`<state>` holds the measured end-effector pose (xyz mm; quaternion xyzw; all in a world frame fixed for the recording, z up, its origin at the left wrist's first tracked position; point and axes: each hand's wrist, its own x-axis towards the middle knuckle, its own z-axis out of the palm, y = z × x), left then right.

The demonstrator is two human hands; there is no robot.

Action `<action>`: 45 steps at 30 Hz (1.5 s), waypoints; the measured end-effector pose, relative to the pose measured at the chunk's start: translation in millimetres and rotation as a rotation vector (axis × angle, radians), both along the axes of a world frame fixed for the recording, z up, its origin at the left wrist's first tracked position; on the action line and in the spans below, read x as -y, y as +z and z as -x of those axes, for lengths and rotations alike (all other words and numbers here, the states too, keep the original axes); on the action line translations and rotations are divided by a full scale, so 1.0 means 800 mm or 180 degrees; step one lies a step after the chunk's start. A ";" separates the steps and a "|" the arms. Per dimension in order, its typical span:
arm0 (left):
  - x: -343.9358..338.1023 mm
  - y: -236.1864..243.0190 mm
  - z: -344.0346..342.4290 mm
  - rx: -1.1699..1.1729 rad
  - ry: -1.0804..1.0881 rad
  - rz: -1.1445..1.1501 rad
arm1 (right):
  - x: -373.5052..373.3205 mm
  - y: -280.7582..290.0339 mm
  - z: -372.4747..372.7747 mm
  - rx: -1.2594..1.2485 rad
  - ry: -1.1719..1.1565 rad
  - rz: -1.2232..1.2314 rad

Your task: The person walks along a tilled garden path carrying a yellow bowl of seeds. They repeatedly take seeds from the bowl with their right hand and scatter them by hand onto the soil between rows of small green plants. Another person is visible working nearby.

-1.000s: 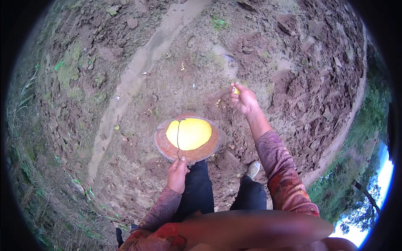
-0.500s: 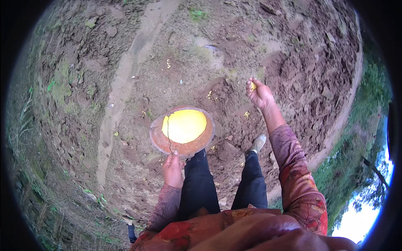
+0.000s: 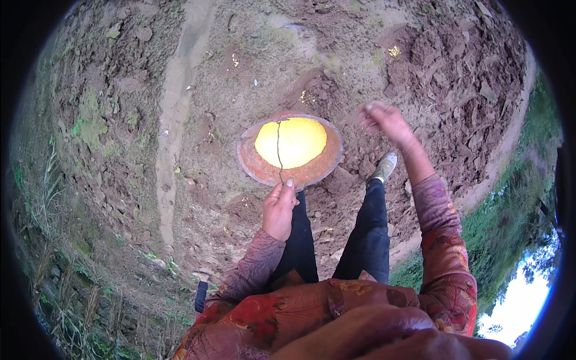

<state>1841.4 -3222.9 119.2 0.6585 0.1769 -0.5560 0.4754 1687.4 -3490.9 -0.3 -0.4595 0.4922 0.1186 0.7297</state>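
My left hand (image 3: 279, 211) is closed, pinching the thin dark wire handle (image 3: 279, 157) of a round, shallow reddish-brown pan (image 3: 255, 166). Bright yellow grain (image 3: 294, 143) fills the middle of the pan, which hangs in front of my legs. To the right of the pan, my right hand (image 3: 389, 124) is held out over the soil with its fingers apart. No grain shows in it, though its palm is turned from view. Small clusters of yellow grain (image 3: 394, 51) lie on the ground beyond both hands.
Rough brown clods (image 3: 444, 78) cover the ground on the right. A smooth pale strip of earth (image 3: 171, 132) runs up the left side. My shoe (image 3: 385, 167) stands on the soil below my right hand. Green plants (image 3: 510, 192) border the right edge, dry stalks (image 3: 54, 294) the lower left.
Yellow grain held in my right hand has been let go, and a new cluster lies on the soil ahead. The pan and my left hand have shifted up and right in the view.
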 end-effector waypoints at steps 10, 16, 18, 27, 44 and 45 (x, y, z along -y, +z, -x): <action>0.049 0.063 0.045 -0.0394 -0.0632 0.0442 | -0.211 -0.067 -0.043 -0.0868 0.1986 0.2019; 0.073 0.084 0.066 -0.0696 -0.0864 0.0720 | -0.212 -0.059 0.009 -0.0850 0.2424 0.1293; 0.086 0.084 0.073 -0.0747 -0.0919 0.0666 | -0.208 -0.059 0.023 -0.0571 0.2077 0.1155; 0.198 0.064 0.168 -0.0441 -0.1103 0.0206 | -0.091 -0.024 0.109 0.0608 -0.0758 -0.2009; 0.410 0.036 0.177 0.0003 -0.1064 0.0409 | 0.283 0.077 0.173 0.1446 -0.1660 -0.2071; 0.419 0.020 0.164 -0.0145 -0.1435 0.0319 | 0.305 0.073 0.156 0.1433 -0.1684 -0.1770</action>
